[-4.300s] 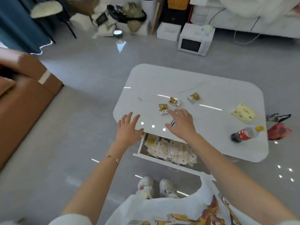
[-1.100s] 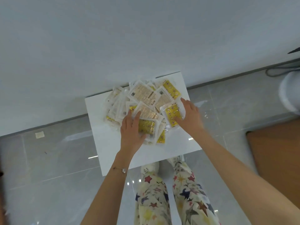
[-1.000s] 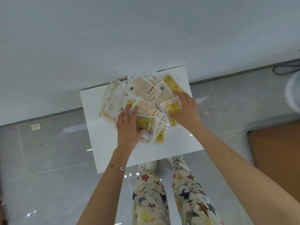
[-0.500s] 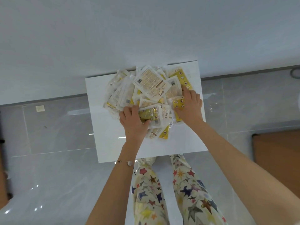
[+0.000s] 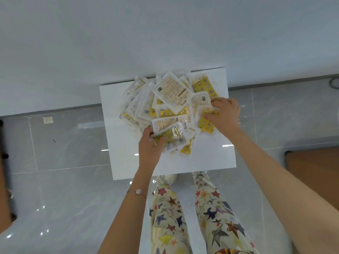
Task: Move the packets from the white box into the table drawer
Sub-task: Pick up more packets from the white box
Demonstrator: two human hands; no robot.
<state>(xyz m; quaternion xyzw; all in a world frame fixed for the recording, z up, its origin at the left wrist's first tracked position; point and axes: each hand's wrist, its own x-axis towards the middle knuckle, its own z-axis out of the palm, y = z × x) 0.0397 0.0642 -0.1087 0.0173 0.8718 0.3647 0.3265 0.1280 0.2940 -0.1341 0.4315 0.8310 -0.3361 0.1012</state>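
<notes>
A white box (image 5: pixel 201 162) stands on the floor against a white wall, right in front of my feet. A heap of yellow and clear packets (image 5: pixel 170 99) lies on its top. My left hand (image 5: pixel 149 145) is at the heap's near edge, its fingers curled around a few crumpled packets (image 5: pixel 172 134). My right hand (image 5: pixel 223 114) sits on the heap's right side, fingers closed on a yellow packet (image 5: pixel 207 123). The table and its drawer are out of view.
Glossy grey floor tiles (image 5: pixel 64 143) surround the box. A small pale scrap (image 5: pixel 48 119) lies on the floor to the left. A brown piece of furniture (image 5: pixel 315 165) shows at the right edge. A grey cable (image 5: pixel 333 83) runs along the wall base.
Both hands have dug into the heap: the left fingers have curled under the near packets and bunched them, and the right hand has closed on a yellow packet. Earlier I stood at the table.
</notes>
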